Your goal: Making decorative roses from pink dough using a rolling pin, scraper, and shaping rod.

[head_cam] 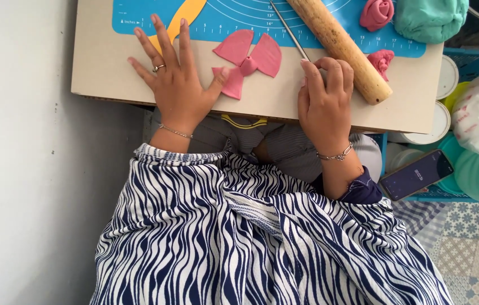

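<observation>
Left hand (174, 79) lies flat on the beige surface (98, 68), palm down, fingers spread wide, ring on one finger, thin bracelet at the wrist; thumb tip touches the lower lobe of the pink dough bow (248, 61). Bow sits between the two hands, at about 3 o'clock from the left hand: two fan-shaped upper lobes, a small knot at centre, one lobe below left. Right hand (324, 96) rests at the near edge of the surface, fingers curled and close together over the lower end of a thin metal rod (288, 29); whether the rod is actually pinched cannot be told, the fingertips hide it. Rod runs toward 11 o'clock from that hand onto the blue measuring mat (233, 20). Wooden rolling pin (338, 45) lies diagonally just beside the right hand, at its 1 o'clock, touching or nearly touching the knuckles. Yellow dough strip (186, 12) on the mat at 12 o'clock from the left hand. Pink dough rose (376, 13) and teal dough lump (430, 18) at the far right of the mat. Phone (416, 174) with lit screen at 4 o'clock from the right hand, off the surface.
</observation>
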